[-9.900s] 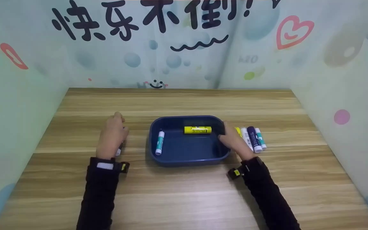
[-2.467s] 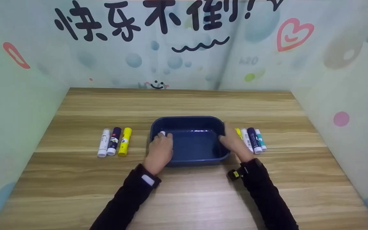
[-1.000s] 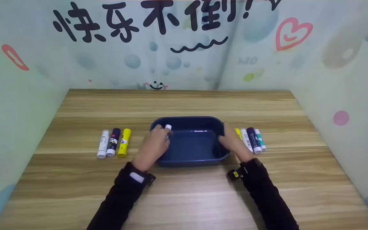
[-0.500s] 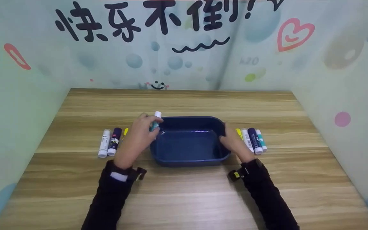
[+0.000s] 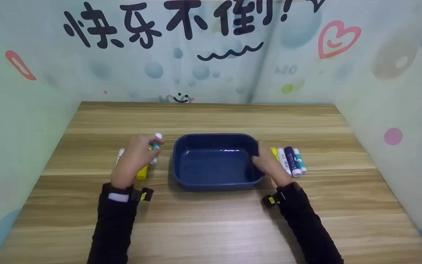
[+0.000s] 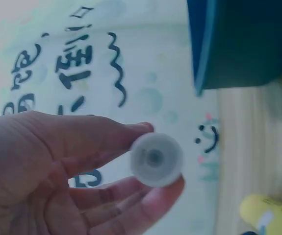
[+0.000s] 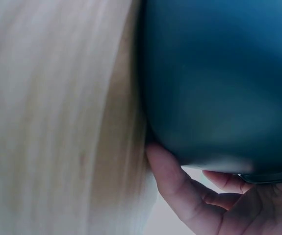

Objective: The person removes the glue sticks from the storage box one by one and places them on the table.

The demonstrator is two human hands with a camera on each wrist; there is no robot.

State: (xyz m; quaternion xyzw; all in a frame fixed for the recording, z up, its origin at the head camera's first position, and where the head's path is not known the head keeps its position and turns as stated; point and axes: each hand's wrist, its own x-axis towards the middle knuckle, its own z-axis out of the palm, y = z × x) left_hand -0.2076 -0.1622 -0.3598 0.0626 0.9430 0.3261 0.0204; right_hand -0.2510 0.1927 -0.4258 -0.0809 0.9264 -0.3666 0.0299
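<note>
My left hand (image 5: 132, 159) pinches a white-and-teal glue stick (image 5: 155, 146) between thumb and fingers, left of the blue plastic tray (image 5: 216, 187). In the left wrist view the white round end of this glue stick (image 6: 156, 159) faces the camera. Beneath the hand lie a yellow glue stick (image 5: 142, 173) and a white glue stick (image 5: 120, 152), both partly covered; a dark purple one beside them is hidden. My right hand (image 5: 270, 164) grips the tray's right end. In the right wrist view its fingers (image 7: 172, 183) curl under the tray wall (image 7: 219, 93).
Right of the tray, several glue sticks lie side by side: a yellow one (image 5: 274, 153), a white one (image 5: 283, 161), a dark purple one (image 5: 292, 162) and a white-and-teal one (image 5: 299, 160). A printed cloth wall (image 5: 211, 84) rises behind the wooden table (image 5: 211, 231).
The yellow glue stick has gone from the tray to the left row. My left hand has lifted the white-and-teal one out and carried it left. My right hand stays at the tray.
</note>
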